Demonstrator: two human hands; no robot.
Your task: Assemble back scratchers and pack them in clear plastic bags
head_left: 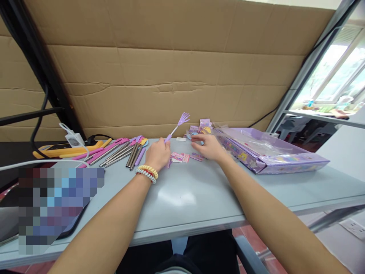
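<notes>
While metal-stemmed sticks [132, 155] lie left of centre and a purple box [296, 163] flanks the right, clear plastic [253, 145] over it, contents unclear, the left hand [158, 155] grips a purple hand-headed stick [184, 119] at centre; the right hand [210, 147] curls near small packets [204, 122], its hold impossible to tell.

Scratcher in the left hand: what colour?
The scratcher has a light purple tip and grip, with a silvery rod; head view.
</notes>
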